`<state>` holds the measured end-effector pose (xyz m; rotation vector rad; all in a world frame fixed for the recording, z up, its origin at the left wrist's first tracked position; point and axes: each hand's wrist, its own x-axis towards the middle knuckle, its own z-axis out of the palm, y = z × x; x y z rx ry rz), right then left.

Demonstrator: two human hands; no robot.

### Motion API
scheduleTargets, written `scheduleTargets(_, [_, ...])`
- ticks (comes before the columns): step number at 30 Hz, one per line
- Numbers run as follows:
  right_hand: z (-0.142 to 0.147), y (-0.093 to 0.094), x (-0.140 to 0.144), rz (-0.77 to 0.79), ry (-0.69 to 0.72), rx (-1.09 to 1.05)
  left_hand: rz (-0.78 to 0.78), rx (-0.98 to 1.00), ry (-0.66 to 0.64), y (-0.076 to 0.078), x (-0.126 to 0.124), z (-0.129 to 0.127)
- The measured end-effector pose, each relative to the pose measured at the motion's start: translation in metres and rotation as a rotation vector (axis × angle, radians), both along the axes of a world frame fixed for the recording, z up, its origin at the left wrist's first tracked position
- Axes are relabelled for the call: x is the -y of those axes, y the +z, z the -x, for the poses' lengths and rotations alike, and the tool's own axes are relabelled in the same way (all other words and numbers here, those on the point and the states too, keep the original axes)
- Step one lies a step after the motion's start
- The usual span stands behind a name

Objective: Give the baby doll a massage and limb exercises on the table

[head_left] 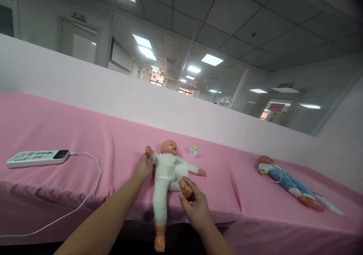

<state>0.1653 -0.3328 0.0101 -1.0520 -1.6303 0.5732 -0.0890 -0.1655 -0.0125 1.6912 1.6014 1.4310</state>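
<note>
A baby doll (166, 166) with a white cloth body lies on its back on the pink sheet (127, 137), head toward the wall. One of its legs hangs straight over the table's front edge. My left hand (143, 167) is closed around the doll's arm on the left, near its small hand. The other leg is bent up, and my right hand (195, 202) grips it at the foot (185, 188). Beside the doll's head stands a small clear bottle (193, 151) with a green cap, touched by neither hand.
At far left lies a white power bank (38, 157) with a dark display and a white cable (98, 171) trailing off the front edge. A second doll (290, 181) in blue trousers lies at right. Behind the table rises a low white wall (136, 103) topped with glass.
</note>
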Motion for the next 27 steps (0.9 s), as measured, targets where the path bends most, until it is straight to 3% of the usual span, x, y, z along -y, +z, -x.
scheduleTargets(6, [-0.029, -0.041, 0.05, -0.051, -0.07, 0.097, 0.102, 0.104, 0.101, 0.004, -0.006, 0.005])
scheduleTargets(11, [-0.034, -0.084, 0.059, -0.184, -0.069, 0.166, 0.124, 0.077, 0.135, 0.008, -0.003, 0.003])
scheduleTargets(14, [-0.031, -0.099, 0.059, -0.175, -0.048, 0.157, 0.119, 0.079, 0.134, 0.009, -0.002, 0.004])
scheduleTargets(19, [-0.029, -0.085, 0.061, -0.143, -0.025, 0.191, 0.043, -0.016, 0.072, 0.008, -0.004, -0.001])
scheduleTargets(24, [-0.025, -0.049, 0.051, -0.145, -0.083, 0.179, -0.183, -0.373, 0.027, 0.01, -0.003, -0.022])
scheduleTargets(27, [-0.019, -0.03, 0.029, -0.119, -0.061, 0.125, -0.219, -0.547, -0.059, 0.007, -0.004, -0.032])
